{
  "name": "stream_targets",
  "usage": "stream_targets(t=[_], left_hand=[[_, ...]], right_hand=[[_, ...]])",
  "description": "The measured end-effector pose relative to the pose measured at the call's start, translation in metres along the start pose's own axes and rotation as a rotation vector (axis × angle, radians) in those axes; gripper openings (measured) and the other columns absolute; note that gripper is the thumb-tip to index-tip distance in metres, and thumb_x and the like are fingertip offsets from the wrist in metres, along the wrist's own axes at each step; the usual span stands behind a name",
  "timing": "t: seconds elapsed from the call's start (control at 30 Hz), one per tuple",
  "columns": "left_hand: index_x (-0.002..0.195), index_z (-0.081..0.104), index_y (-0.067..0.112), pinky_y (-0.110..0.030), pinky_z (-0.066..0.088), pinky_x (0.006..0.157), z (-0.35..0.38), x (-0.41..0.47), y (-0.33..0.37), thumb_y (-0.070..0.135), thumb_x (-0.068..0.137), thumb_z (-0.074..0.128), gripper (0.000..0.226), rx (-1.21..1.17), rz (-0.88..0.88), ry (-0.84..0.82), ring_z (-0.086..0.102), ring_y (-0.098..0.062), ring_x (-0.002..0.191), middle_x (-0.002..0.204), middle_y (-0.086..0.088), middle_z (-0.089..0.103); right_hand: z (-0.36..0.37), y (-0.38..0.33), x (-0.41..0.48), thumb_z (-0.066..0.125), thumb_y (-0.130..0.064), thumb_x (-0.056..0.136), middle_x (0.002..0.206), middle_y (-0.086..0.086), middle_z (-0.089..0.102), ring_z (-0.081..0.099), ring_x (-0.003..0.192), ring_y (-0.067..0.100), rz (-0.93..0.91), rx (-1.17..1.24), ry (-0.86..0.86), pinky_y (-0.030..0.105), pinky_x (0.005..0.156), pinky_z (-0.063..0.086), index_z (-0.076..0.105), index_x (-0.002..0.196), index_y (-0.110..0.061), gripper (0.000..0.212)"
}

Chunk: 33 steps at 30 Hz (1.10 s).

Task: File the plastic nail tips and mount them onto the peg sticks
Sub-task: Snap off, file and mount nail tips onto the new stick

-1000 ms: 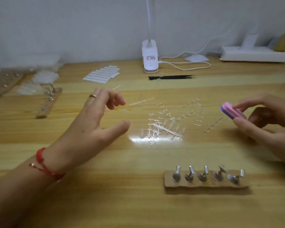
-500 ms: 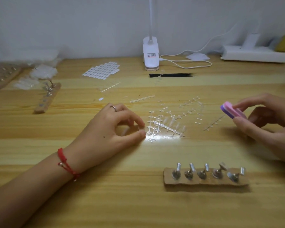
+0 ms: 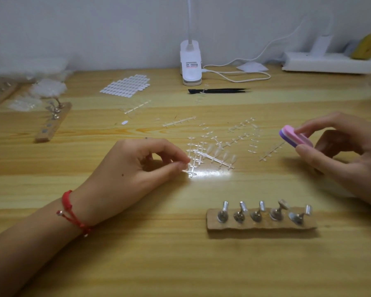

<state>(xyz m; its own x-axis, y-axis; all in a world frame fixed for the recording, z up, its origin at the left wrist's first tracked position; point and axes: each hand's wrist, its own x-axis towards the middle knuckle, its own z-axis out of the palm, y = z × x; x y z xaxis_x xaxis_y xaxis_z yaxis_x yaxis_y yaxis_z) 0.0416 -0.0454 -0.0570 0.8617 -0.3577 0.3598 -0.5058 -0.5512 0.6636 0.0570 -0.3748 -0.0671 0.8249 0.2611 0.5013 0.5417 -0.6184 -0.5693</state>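
Left hand (image 3: 137,168): your fingers pinch a tip (image 3: 186,168) by the sprues (image 3: 212,156).
Right hand (image 3: 341,155): fingers pinch your file (image 3: 296,138), 3 o'clock.
Pegs (image 3: 259,213): 5 o'clock; filing, mounting seemingly left.

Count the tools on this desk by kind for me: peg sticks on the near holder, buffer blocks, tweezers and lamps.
Peg sticks on the near holder: 5
Buffer block: 1
Black tweezers: 1
Clip lamp: 1
Total: 8
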Motion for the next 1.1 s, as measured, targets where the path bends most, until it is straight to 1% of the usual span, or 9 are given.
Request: stream_targets(t=[0.17, 0.33, 0.5, 0.6, 0.7, 0.8, 0.87, 0.97, 1.1], left_hand=[[0.077, 0.071, 0.022, -0.011, 0.041, 0.062, 0.0, -0.001, 0.001, 0.018, 0.075, 0.078, 0.008, -0.05, -0.005, -0.019, 0.06, -0.011, 0.068, 0.076, 0.006, 0.068], [0.084, 0.073, 0.028, -0.033, 0.052, 0.064, 0.0, -0.001, 0.004, 0.031, 0.077, 0.072, 0.008, -0.149, -0.08, 0.054, 0.067, -0.008, 0.068, 0.072, 0.006, 0.072], [0.084, 0.074, 0.025, -0.014, 0.051, 0.064, 0.004, 0.002, 0.011, 0.026, 0.077, 0.074, 0.007, -0.384, -0.201, 0.036, 0.069, -0.009, 0.069, 0.074, 0.0, 0.074], [0.085, 0.074, 0.026, -0.022, 0.051, 0.062, 0.005, 0.003, 0.018, 0.028, 0.075, 0.077, 0.011, -0.334, -0.164, -0.026, 0.069, -0.008, 0.071, 0.075, 0.005, 0.074], [0.083, 0.073, 0.031, -0.017, 0.044, 0.062, 0.006, -0.001, 0.028, 0.036, 0.075, 0.068, 0.011, -0.192, -0.025, -0.015, 0.066, -0.007, 0.073, 0.076, 0.011, 0.072], [0.087, 0.072, 0.028, -0.021, 0.048, 0.064, 0.011, -0.007, 0.037, 0.031, 0.079, 0.064, 0.011, -0.269, -0.006, -0.003, 0.066, -0.007, 0.073, 0.077, 0.011, 0.072], [0.089, 0.073, 0.026, -0.022, 0.051, 0.063, 0.014, -0.008, 0.041, 0.03, 0.079, 0.064, 0.014, -0.396, -0.055, -0.019, 0.067, -0.007, 0.071, 0.075, 0.008, 0.073], [0.091, 0.075, 0.024, -0.011, 0.048, 0.062, 0.016, -0.004, 0.042, 0.024, 0.078, 0.075, 0.013, -0.574, -0.151, -0.015, 0.065, -0.003, 0.066, 0.074, 0.003, 0.074], [0.09, 0.077, 0.026, -0.016, 0.049, 0.062, 0.022, 0.008, 0.04, 0.025, 0.073, 0.076, 0.017, -0.71, -0.297, 0.035, 0.061, -0.004, 0.065, 0.077, 0.0, 0.074]], right_hand=[[0.001, 0.001, 0.0, 0.064, -0.044, 0.082, 0.095, -0.013, 0.064, 0.063, 0.06, 0.017, -0.002, 0.048, 0.041, 0.03, 0.059, 0.052, 0.061, 0.115, -0.036, 0.034], [0.001, -0.003, 0.001, 0.06, -0.042, 0.082, 0.097, -0.008, 0.06, 0.062, 0.059, 0.017, 0.019, 0.076, 0.046, 0.03, 0.059, 0.053, 0.059, 0.12, -0.041, 0.037], [0.0, -0.005, 0.002, 0.069, -0.022, 0.088, 0.098, -0.005, 0.059, 0.06, 0.06, 0.018, 0.057, 0.131, 0.05, 0.027, 0.055, 0.049, 0.065, 0.111, -0.038, 0.028], [-0.001, -0.007, 0.002, 0.069, -0.024, 0.088, 0.096, -0.002, 0.057, 0.06, 0.06, 0.019, 0.108, 0.197, 0.005, 0.028, 0.053, 0.048, 0.066, 0.109, -0.037, 0.025], [0.003, -0.012, 0.001, 0.061, -0.022, 0.084, 0.095, -0.006, 0.058, 0.06, 0.064, 0.019, 0.093, 0.096, -0.021, 0.024, 0.056, 0.048, 0.066, 0.107, -0.033, 0.026], [0.005, -0.015, -0.001, 0.063, -0.022, 0.084, 0.096, -0.007, 0.059, 0.061, 0.065, 0.019, 0.078, 0.043, -0.032, 0.022, 0.058, 0.048, 0.066, 0.106, -0.031, 0.024], [0.005, -0.016, 0.0, 0.069, -0.026, 0.089, 0.095, -0.004, 0.058, 0.061, 0.062, 0.019, 0.105, 0.091, -0.019, 0.027, 0.056, 0.048, 0.066, 0.109, -0.032, 0.021], [0.004, -0.023, 0.006, 0.059, -0.032, 0.084, 0.093, -0.003, 0.056, 0.059, 0.063, 0.016, 0.183, 0.25, 0.001, 0.028, 0.052, 0.048, 0.064, 0.112, -0.037, 0.028], [0.013, -0.038, 0.017, 0.061, -0.032, 0.084, 0.09, -0.007, 0.062, 0.057, 0.073, 0.006, 0.287, 0.372, -0.014, 0.024, 0.057, 0.048, 0.069, 0.108, -0.034, 0.025]])
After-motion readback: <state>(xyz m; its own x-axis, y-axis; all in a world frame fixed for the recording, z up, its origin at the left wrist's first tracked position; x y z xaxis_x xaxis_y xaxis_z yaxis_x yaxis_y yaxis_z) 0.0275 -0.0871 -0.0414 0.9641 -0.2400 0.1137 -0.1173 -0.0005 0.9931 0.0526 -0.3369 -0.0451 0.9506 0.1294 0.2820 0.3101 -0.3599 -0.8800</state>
